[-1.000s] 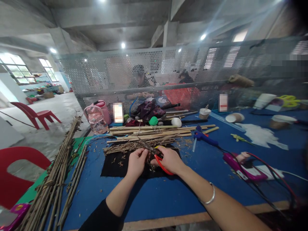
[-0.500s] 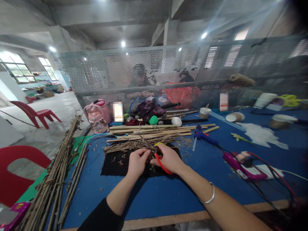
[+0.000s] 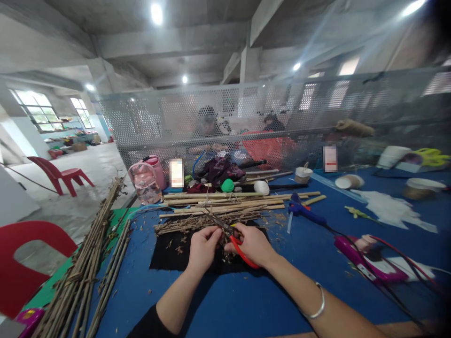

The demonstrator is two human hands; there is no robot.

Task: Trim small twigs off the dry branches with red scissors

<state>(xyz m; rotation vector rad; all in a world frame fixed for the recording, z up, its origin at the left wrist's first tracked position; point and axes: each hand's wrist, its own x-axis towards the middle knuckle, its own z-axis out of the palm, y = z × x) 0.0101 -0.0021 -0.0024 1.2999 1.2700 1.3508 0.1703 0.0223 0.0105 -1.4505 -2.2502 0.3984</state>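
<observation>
My right hand [image 3: 254, 244] is closed round a pair of scissors [image 3: 244, 253] with red and yellow handles. Their blades point up and left, over a bundle of dry twigs [image 3: 186, 223]. Beside the blades, my left hand [image 3: 204, 246] pinches what looks like a dry twig, mostly hidden by the fingers. Brown plant bits hang and lie between the two hands. Beneath both lies a black cloth [image 3: 164, 256], with crumbled leaf pieces scattered over it.
Pale sticks [image 3: 225, 203] lie behind the twigs. Long stalks [image 3: 75, 263] run along the left side, near a red chair [image 3: 31, 263]. At right are a blue glue gun [image 3: 306, 211], a purple power strip [image 3: 369, 263] and cords. A perforated screen [image 3: 165, 117] stands behind, with people beyond.
The camera view has tilted up slightly, so the table sits lower in the picture. My hands stay close together, and the scissor blades have shifted a little against the twig.
</observation>
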